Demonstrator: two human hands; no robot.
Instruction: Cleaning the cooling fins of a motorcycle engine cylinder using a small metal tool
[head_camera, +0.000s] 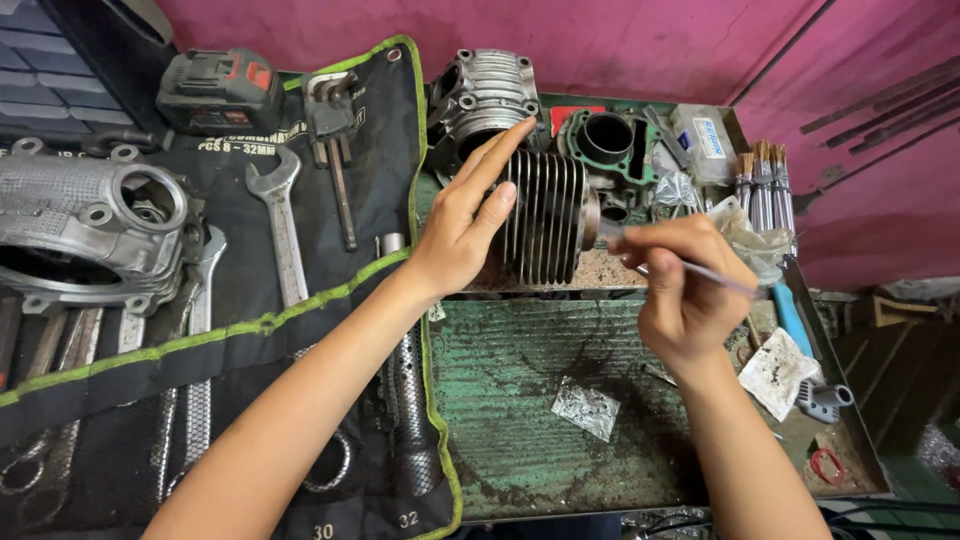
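Observation:
My left hand (468, 215) rests flat against the side of a dark finned engine cylinder (548, 215) lying on its side at the back of a green metal tray (520, 400). Its fingers are spread over the fins, steadying the part. My right hand (682, 285) is closed on a thin metal-handled brush (715, 276), the working end pointing at the cylinder's right end face. The brush tip itself is hidden behind my fingers.
A black tool roll (250, 320) with wrenches lies left. A grey engine cover (85, 230) sits far left, a cylinder head (485, 95) and green gasket part (605, 140) behind. Several brushes (762, 185) stand right. A foil scrap (587, 408) lies in the tray.

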